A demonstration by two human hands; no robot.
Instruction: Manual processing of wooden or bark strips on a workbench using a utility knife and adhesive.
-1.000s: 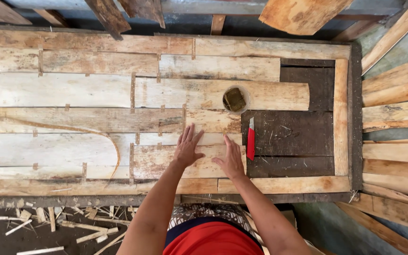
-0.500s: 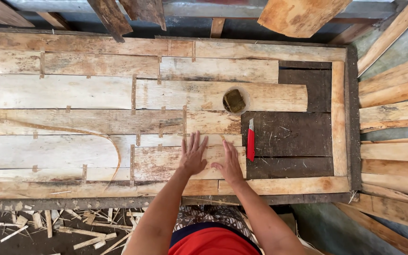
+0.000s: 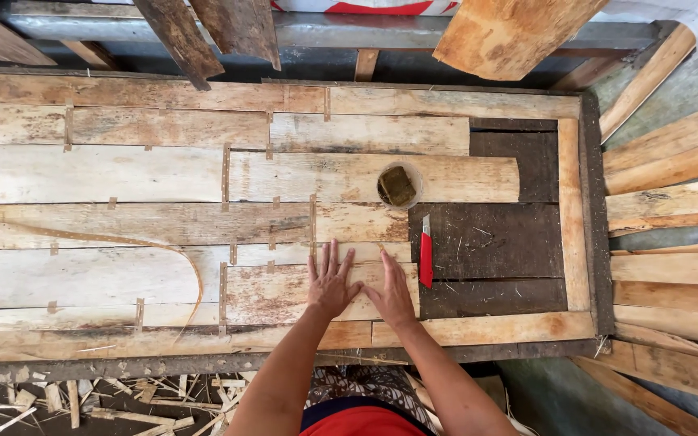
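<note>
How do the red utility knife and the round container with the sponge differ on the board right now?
The red utility knife is long, slim and bright red; the round container is a small clear circle holding a brownish sponge. The knife lies on the dark bare panel, beside the right hand; the container sits farther away on a pale veneer strip. Neither is touched by a hand.

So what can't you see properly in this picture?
- Head view: the wood under the left hand and right hand; both hands lie flat and cover it.
- What the small round cup holds: a dark lump, too small to tell.
- The red cutter: its blade is too small to make out.
- The leaning planks at the right: cut off by the picture's edge.
- The person's body: cut off by the bottom edge.
</note>
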